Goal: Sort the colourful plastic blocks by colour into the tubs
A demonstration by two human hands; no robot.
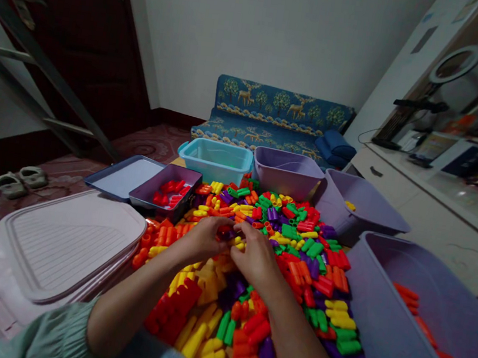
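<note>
My left hand (206,238) and my right hand (255,255) meet over the middle of a big heap of plastic toy blocks (313,249). Their fingers are curled and the fingertips come close together. A dark red toy block (225,232) shows between them, mostly hidden by the fingers. Below and around the hands lie red, yellow, green, orange and purple blocks, many shaped like joined rounded tubes. Several yellow blocks (199,336) and a red cluster (176,306) lie near my lap, under my forearms.
A turquoise bin (215,173) and a purple bin (285,185) stand behind the heap. Two more purple bins (349,218) (397,320) are on the right. A dark-rimmed box (143,194) holds red blocks. Pale lids (74,239) lie left; a blue sofa (270,112) stands beyond.
</note>
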